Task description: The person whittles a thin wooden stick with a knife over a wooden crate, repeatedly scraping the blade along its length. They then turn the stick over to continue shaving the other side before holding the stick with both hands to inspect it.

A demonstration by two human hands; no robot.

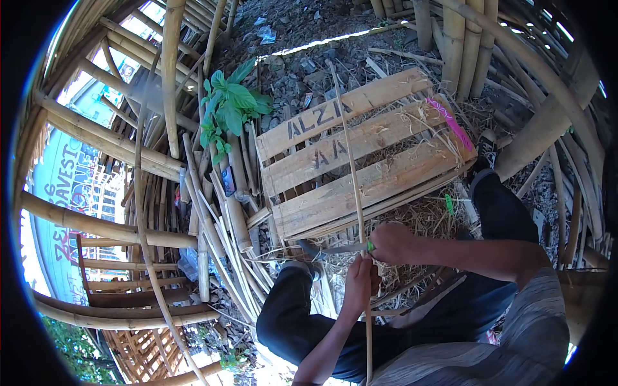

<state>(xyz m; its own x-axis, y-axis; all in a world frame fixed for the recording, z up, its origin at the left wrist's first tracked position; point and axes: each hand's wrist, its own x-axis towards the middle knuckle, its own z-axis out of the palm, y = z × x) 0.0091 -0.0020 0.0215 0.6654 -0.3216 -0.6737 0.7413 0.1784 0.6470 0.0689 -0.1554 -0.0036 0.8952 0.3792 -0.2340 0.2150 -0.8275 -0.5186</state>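
A long thin bamboo strip [353,164] runs from the ground beyond the crate, over its slats, down to my lap. My left hand [358,283] is closed around the strip just below the knife. In my right hand [393,243] is the green handle of a knife, fingers wrapped round it. The knife blade [341,249] points left and lies across the strip. In front of my knees is a wooden slatted crate [347,183] with dark letters and a pink mark, wood shavings scattered on it.
Cut bamboo pieces [235,219] lie left of the crate, beside a leafy green plant [230,106]. Bamboo poles [109,222] form a frame at the left. Thick upright poles [470,51] stand at the upper right. Shavings [412,235] and rubble cover the ground.
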